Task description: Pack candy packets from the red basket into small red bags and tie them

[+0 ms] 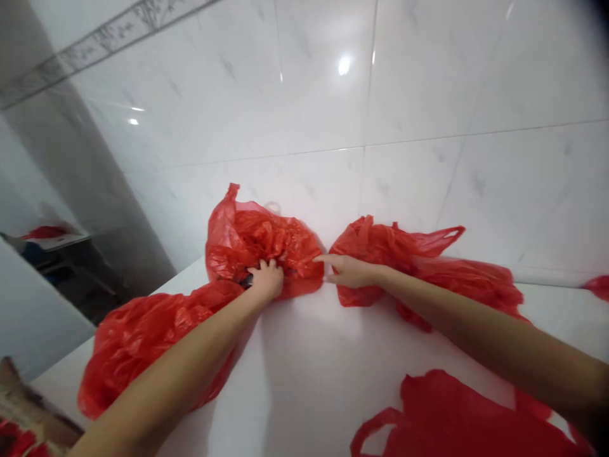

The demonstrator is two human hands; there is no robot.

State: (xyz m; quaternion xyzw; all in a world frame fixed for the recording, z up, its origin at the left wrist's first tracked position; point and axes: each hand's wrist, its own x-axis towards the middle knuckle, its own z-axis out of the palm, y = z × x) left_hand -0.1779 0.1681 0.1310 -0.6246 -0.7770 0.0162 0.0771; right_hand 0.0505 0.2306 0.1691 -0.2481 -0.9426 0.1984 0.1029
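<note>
Red bag (pixel 266 231), twelve o'clock: left hand (pixel 267 279) curls in, perhaps steadying it, grip unclear; right hand (pixel 349 271) open alongside.

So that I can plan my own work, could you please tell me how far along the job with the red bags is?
No bag can be confirmed as done. In hand is the middle bag: the left hand is at it, the right hand by its edge. The left bag and front bag are in neither hand, so possibly left.
</note>
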